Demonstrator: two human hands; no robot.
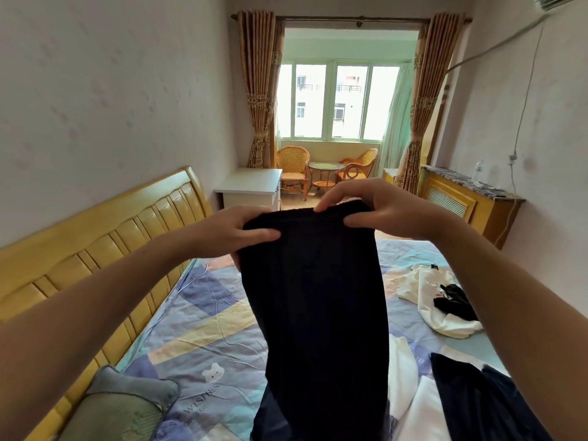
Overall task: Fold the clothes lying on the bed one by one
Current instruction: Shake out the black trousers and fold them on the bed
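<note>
**Dark garment held up by its top edge above the bed**

The dark garment (318, 297) is hanging from both hands over the bed (203, 329), its lower end running out of view at the bottom of the frame. The fabric is navy to black, plain, and is hanging as one long, narrow panel that is widening slightly toward the bottom.

The left hand (235, 232) is pinching the top left corner: the thumb is lying on the near face and the fingers are curling behind the cloth. The right hand (375, 208) is pinching the top right corner, with the thumb on the near face and the fingertips (321, 207) pressing on the top edge. The top edge is stretching between the two hands.

On the patchwork sheet, a green pillow (127, 405) is lying near the left, a second dark garment (477, 399) and white cloth (410, 396) near the right, and a cream shirt (442, 300) farther off. Beyond the bed, wicker chairs (292, 168) are standing under the window (337, 101).
</note>
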